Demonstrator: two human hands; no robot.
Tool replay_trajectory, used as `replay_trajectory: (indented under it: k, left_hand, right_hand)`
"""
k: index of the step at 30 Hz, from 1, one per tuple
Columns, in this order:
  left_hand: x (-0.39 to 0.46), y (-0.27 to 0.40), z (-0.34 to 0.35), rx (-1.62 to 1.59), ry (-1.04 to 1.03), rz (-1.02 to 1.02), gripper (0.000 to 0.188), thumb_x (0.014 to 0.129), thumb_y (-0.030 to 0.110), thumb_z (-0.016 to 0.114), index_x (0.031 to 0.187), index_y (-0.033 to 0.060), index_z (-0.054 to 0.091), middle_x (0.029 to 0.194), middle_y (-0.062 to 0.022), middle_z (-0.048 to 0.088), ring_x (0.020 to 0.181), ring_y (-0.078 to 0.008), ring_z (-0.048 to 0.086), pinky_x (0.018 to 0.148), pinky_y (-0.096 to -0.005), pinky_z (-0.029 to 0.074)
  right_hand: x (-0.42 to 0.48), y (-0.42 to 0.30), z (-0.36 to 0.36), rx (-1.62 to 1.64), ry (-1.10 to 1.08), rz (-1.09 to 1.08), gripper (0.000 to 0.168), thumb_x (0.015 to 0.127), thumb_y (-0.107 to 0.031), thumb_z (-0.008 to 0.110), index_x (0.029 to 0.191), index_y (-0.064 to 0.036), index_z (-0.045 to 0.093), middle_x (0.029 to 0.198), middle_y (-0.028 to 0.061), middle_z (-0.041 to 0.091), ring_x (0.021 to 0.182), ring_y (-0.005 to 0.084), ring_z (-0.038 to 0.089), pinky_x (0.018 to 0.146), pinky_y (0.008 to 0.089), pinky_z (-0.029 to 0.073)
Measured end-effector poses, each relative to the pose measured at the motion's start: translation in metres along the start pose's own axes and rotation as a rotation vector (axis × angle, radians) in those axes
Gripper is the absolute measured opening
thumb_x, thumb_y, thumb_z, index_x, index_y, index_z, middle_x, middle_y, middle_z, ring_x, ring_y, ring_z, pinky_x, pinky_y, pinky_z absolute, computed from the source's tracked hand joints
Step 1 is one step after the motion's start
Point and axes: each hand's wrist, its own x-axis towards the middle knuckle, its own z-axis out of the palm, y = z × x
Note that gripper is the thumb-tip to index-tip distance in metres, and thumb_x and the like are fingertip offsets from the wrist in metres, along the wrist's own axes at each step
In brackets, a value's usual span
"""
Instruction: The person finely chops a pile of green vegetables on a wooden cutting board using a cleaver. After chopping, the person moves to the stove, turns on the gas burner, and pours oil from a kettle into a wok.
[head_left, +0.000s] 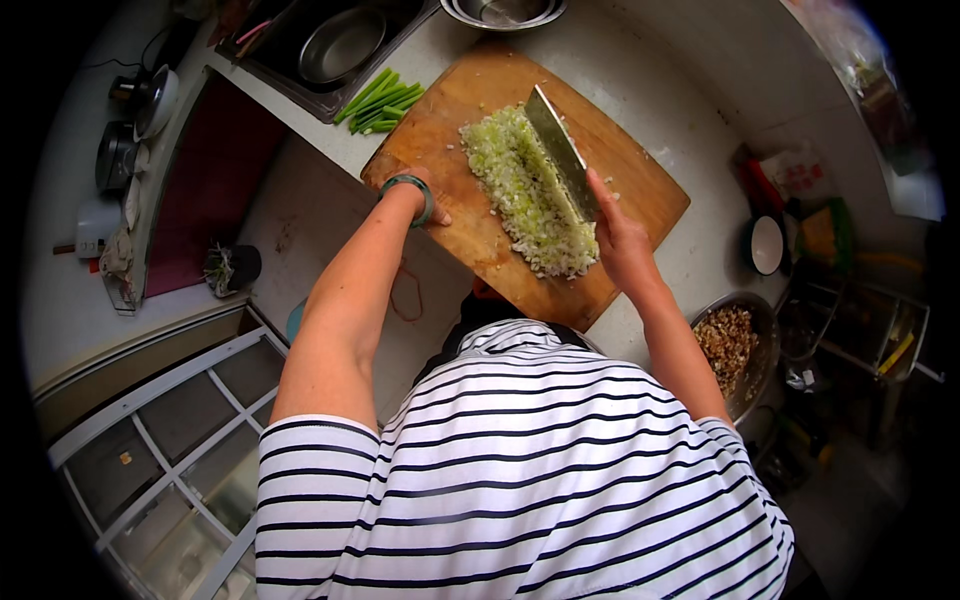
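My right hand (621, 244) grips the handle of a cleaver (559, 154), whose broad blade stands on edge along the right side of a long heap of finely chopped green-and-white scallion (517, 187). The heap lies on a wooden cutting board (637, 165) set at an angle on the worktop. My left hand (427, 196), below a green bangle, rests on the board's left edge with nothing seen in it; part of it is hidden by the wrist. Cut green scallion stalks (381, 103) lie beside the board's upper left edge.
A sink (281, 71) holding a metal bowl (343, 45) is at upper left. Another metal bowl (504, 13) stands beyond the board. A bowl of brown chopped filling (727, 345) sits by my right forearm, with a small white bowl (766, 245) farther back.
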Motion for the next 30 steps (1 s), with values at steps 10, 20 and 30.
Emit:
replay_trajectory:
  k: [10, 20, 30]
  left_hand:
    - [0.001, 0.0, 0.0, -0.018, -0.019, 0.008, 0.087, 0.062, 0.048, 0.084, 0.127, 0.0016, 0.052, 0.127, -0.0165, 0.056, 0.113, -0.0308, 0.057, 0.091, -0.0405, 0.049]
    - [0.004, 0.0, 0.001, 0.01, -0.021, -0.004, 0.086, 0.062, 0.049, 0.083, 0.127, 0.002, 0.051, 0.121, -0.0161, 0.059, 0.106, -0.0304, 0.06, 0.085, -0.0404, 0.052]
    - [0.005, 0.0, 0.001, -0.014, -0.032, 0.0, 0.088, 0.06, 0.047, 0.085, 0.126, 0.0003, 0.051, 0.125, -0.0172, 0.057, 0.112, -0.0319, 0.057, 0.089, -0.042, 0.049]
  right_hand:
    - [0.026, 0.042, -0.018, -0.145, 0.108, -0.048, 0.07, 0.087, -0.001, 0.049, 0.146, -0.032, 0.027, 0.091, 0.0227, 0.061, 0.081, 0.0393, 0.06, 0.071, 0.048, 0.044]
    - [0.027, 0.03, -0.003, -0.114, 0.078, -0.064, 0.063, 0.092, -0.005, 0.046, 0.145, -0.031, 0.026, 0.092, 0.0239, 0.062, 0.082, 0.041, 0.06, 0.07, 0.0488, 0.044]
    - [0.035, 0.024, 0.0, -0.126, 0.041, -0.012, 0.062, 0.092, -0.005, 0.046, 0.145, -0.031, 0.027, 0.091, 0.0273, 0.061, 0.081, 0.0428, 0.059, 0.071, 0.0504, 0.042]
